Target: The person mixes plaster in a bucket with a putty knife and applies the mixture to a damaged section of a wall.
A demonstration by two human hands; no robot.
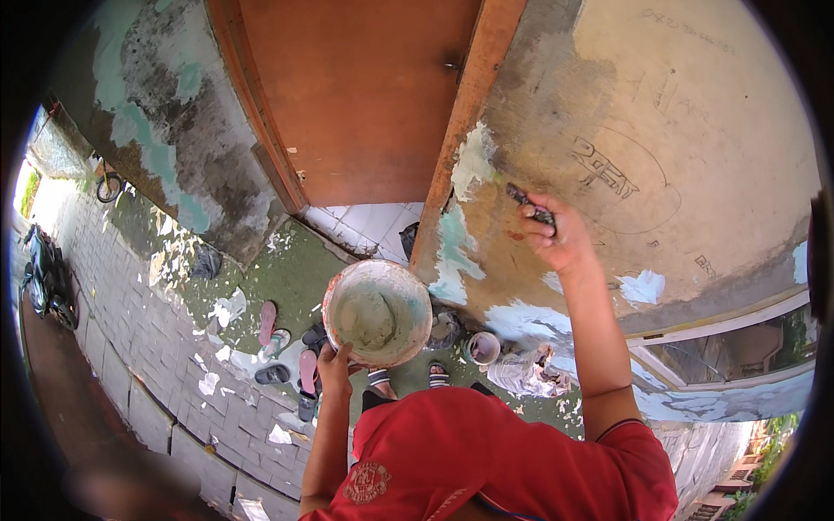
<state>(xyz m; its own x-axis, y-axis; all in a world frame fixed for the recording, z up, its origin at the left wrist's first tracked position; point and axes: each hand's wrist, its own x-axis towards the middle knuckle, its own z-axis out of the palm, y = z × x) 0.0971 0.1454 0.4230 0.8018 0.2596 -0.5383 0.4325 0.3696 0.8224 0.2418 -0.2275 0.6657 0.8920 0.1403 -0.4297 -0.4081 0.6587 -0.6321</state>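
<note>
My left hand (334, 365) is closed on the near rim of a round, plaster-smeared basin (415, 304), holding it up in front of me. Wet grey-green mortar (365, 319) lies in the bottom of the basin. Raised against the wall (556, 139) right of the door, my right hand (560, 234) is closed round a dark-handled tool (530, 207); its blade cannot be made out. The tool is near the patchy wall, beside a pale plaster patch (473, 165). I cannot tell whether it touches.
A brown door (356, 95) stands ahead, with white tiles (365, 224) at its foot. Slippers (269, 323), paint flakes (228, 306), a small bucket (483, 348) and a crumpled sack (526, 372) lie about my feet. A window (730, 347) is at right; a parked motorbike (48, 278) at far left.
</note>
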